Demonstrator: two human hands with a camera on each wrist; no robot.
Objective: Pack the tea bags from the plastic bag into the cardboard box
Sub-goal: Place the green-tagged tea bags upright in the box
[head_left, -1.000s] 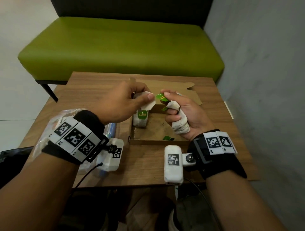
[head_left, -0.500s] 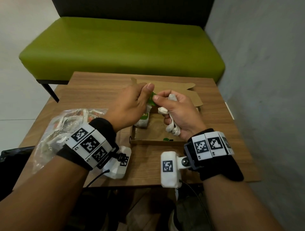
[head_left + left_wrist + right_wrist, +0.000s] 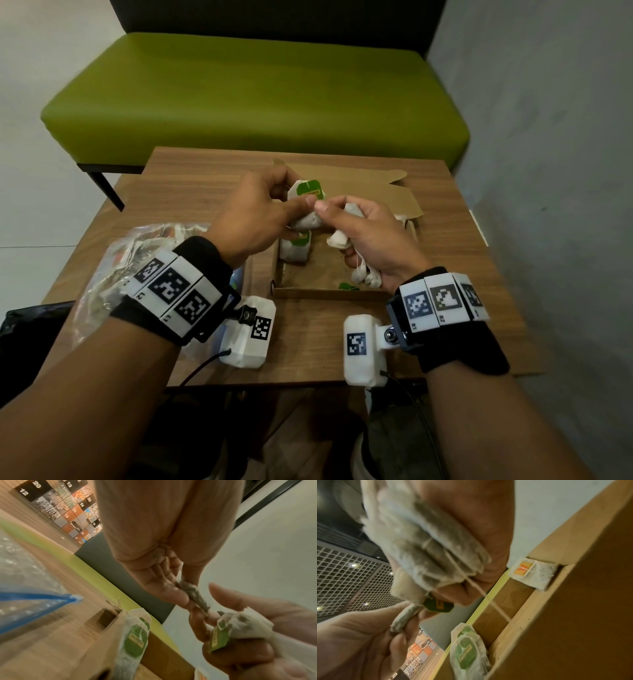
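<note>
Over the open cardboard box, my left hand pinches a white tea bag whose green tag faces up. My right hand meets it thumb to thumb and grips a bunch of tea bags, with more hanging under the palm. The right wrist view shows that bunch with a string trailing down to the box wall. Two or three green-tag tea bags stand upright at the box's left wall. One orange-tag bag leans in a far corner.
The clear plastic bag with a blue zip strip lies on the wooden table left of the box, under my left forearm. The box lid lies folded back. A green bench stands behind, and a grey wall on the right.
My hands came together above the box. The left hand now holds a tea bag with its green tag turned up, beside the right hand's bunch.
</note>
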